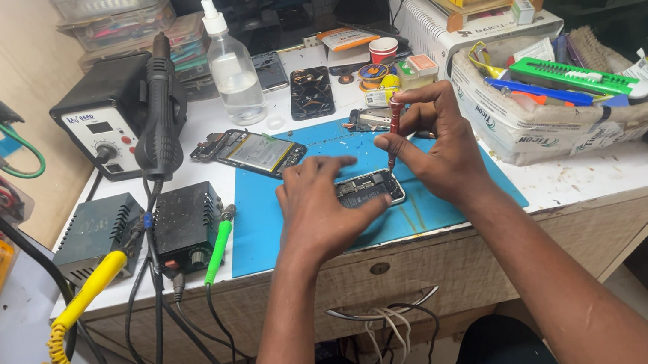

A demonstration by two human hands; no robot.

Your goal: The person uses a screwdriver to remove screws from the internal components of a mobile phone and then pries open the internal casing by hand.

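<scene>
phone lies opened on the blue mat, pinned flat under the spread left hand. right hand, at 3 o'clock, pinches a red screwdriver upright; a slipping tip could gouge the board.

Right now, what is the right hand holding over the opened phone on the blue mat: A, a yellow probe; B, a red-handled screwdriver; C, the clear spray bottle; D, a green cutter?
B: the right hand grips a red-handled screwdriver upright, its tip down at the opened phone, which the left hand steadies on the blue mat.
</scene>
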